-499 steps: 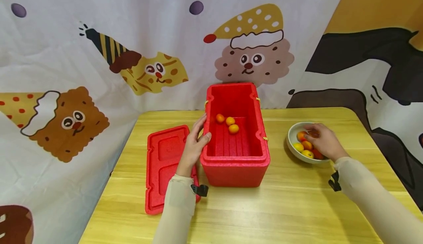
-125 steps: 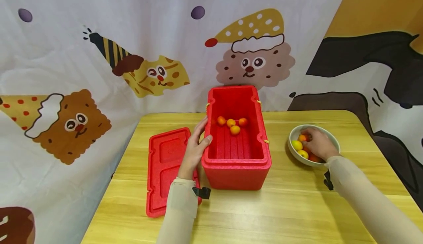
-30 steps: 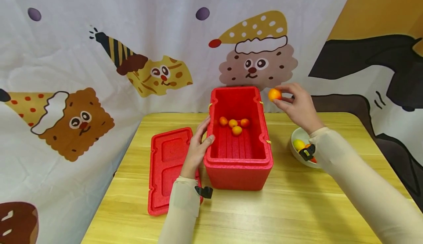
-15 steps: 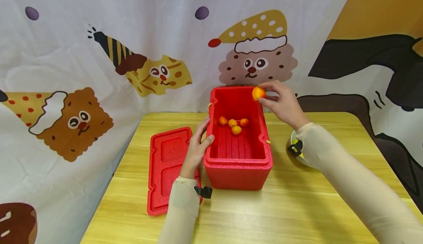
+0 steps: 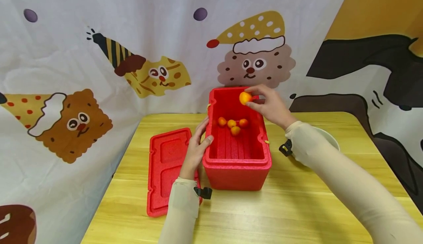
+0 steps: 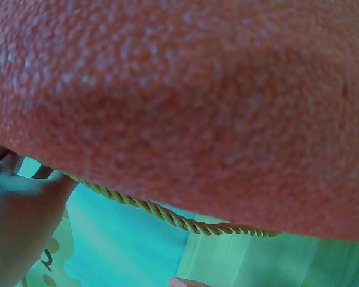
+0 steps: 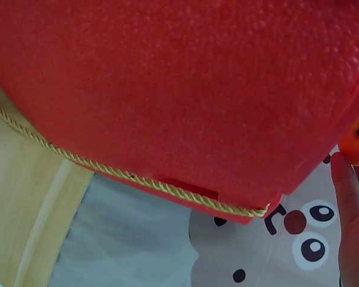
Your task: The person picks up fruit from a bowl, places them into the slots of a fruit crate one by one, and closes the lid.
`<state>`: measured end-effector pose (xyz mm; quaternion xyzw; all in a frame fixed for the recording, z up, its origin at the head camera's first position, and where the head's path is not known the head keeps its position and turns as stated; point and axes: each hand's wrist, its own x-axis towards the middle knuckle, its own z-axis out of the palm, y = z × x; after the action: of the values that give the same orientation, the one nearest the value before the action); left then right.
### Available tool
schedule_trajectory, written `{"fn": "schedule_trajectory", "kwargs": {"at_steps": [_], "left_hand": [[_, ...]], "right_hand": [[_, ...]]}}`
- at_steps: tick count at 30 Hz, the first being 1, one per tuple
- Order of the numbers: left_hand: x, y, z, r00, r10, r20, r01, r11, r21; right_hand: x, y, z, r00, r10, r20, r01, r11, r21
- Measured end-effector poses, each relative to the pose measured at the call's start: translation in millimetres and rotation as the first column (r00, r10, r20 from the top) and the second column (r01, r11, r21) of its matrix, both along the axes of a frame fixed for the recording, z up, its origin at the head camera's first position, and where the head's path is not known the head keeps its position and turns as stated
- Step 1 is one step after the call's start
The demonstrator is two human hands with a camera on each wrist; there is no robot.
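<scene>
A red foam box (image 5: pixel 236 174) stands open on the table, with several small orange fruits (image 5: pixel 235 131) on its ribbed floor. My left hand (image 5: pixel 195 150) holds its left wall, thumb over the rim and fingers along the outside; the left wrist view shows this hand (image 6: pixel 24 215) beside the wall (image 6: pixel 179 119). Over the box's back right part, my right hand (image 5: pixel 269 106) pinches a round yellow-orange fruit (image 5: pixel 245 98) between thumb and fingers. In the right wrist view that fruit (image 7: pixel 358 140) shows a small dark spot, just past the box's edge.
A red lid (image 5: pixel 165 170) lies on the wooden table (image 5: pixel 244 218) left of the box, partly under my left arm. Right of the box is a pale bowl (image 5: pixel 330 138), mostly hidden by my right sleeve. Gold rope (image 7: pixel 131 177) runs along the box's sides. A cartoon cloth (image 5: pixel 165 16) hangs behind.
My right hand has carried the fruit leftward from the bowl side to above the box. Compared with the oldest frame, one more fruit lies in the box. The left hand stays on the rim.
</scene>
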<state>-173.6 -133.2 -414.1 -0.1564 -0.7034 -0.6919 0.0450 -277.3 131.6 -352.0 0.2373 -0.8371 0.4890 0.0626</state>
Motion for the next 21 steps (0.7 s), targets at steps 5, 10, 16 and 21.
{"fn": "schedule_trajectory", "kwargs": {"at_steps": [5, 10, 16, 21], "left_hand": [[-0.7, -0.3, 0.6, 1.0, 0.0, -0.004, 0.0, 1.0, -0.009], [-1.3, -0.3, 0.5, 1.0, 0.004, -0.016, -0.004, 1.0, -0.008], [-1.2, -0.4, -0.2, 1.0, 0.004, -0.024, -0.004, 1.0, -0.008], [-8.5, -2.1, -15.3, 0.999, 0.016, -0.045, -0.016, 1.0, -0.002]], "right_hand": [[-1.2, -6.7, 2.9, 1.0, 0.025, -0.015, -0.024, 0.999, 0.041], [-2.4, -13.5, 7.2, 0.999, 0.043, -0.021, -0.041, 0.995, 0.091], [-2.3, -22.0, 9.5, 0.996, 0.09, -0.024, -0.088, 0.991, 0.105], [-2.8, -25.8, 9.4, 0.993, 0.107, -0.046, -0.101, 0.988, 0.116]]}}
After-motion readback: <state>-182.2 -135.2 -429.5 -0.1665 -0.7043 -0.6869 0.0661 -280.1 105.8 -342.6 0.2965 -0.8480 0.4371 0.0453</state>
